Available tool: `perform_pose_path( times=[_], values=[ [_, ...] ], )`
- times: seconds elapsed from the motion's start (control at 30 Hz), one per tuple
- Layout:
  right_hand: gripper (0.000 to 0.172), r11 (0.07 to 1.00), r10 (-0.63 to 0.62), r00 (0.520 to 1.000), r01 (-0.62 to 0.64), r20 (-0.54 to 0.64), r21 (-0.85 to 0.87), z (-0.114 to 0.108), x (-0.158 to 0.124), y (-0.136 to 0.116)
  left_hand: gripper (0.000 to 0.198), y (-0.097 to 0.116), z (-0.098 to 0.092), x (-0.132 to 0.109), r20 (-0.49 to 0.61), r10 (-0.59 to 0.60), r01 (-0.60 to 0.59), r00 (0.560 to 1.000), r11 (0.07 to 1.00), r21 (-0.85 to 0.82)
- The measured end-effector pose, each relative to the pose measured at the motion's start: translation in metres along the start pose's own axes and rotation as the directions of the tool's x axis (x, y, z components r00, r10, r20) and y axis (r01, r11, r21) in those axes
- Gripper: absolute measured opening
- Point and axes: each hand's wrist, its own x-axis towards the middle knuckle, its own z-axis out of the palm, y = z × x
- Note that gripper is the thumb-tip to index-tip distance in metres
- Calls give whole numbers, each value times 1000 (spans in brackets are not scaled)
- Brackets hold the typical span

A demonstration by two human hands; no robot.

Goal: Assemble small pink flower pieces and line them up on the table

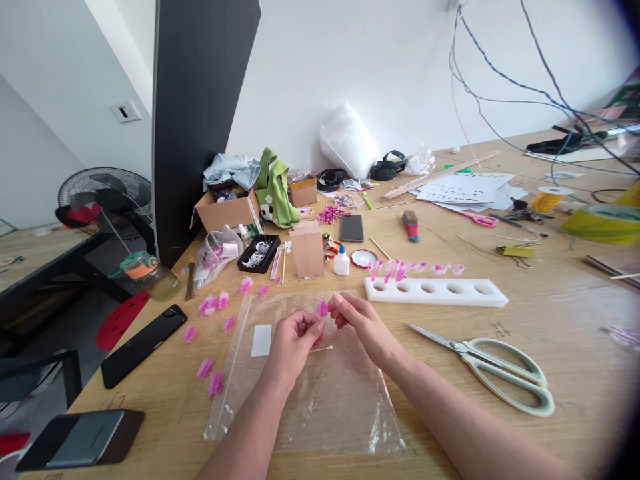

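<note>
My left hand point(294, 343) and my right hand point(359, 325) meet over a clear plastic bag point(320, 400) lying flat on the wooden table point(550, 347). Between the fingertips of both is a small pink paper piece point(323, 308), pinched from each side. A thin wooden stick point(323, 348) pokes out of my left fist toward the right. Several loose pink pieces point(213, 305) are scattered left of the bag. A white foam block with holes point(435, 291) lies just beyond my right hand, with more pink pieces point(395, 269) behind it.
Pale green scissors point(500, 367) lie right of the bag. A black phone point(144, 344) and a second dark device point(80, 439) are at the left edge. A glue bottle point(341, 261), wooden block point(307, 250), black tray point(259, 253) and cardboard box point(225, 210) crowd the back.
</note>
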Motion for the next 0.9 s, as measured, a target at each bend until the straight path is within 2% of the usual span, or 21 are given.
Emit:
perform_pose_path(
  times=[0.17, 0.3, 0.53, 0.9],
  values=[
    [41, 997, 1, 1000, -1, 1, -74, 1, 2, 3, 16, -7, -2, 0, -12, 149, -136, 989, 930, 341],
    [40, 995, 38, 999, -40, -20, -90, 1, 4, 7, 14, -8, 0, -2, -17, 229, -191, 973, 849, 492],
    [38, 996, 46, 998, -49, -33, -72, 0, 6, 14, 13, -7, 3, -5, -5, 313, -248, 950, 763, 597],
    [36, 999, 39, 998, -39, -50, 3, 0, 6, 16, 10, -6, 4, -5, 10, 307, -253, 952, 766, 591]
  ],
)
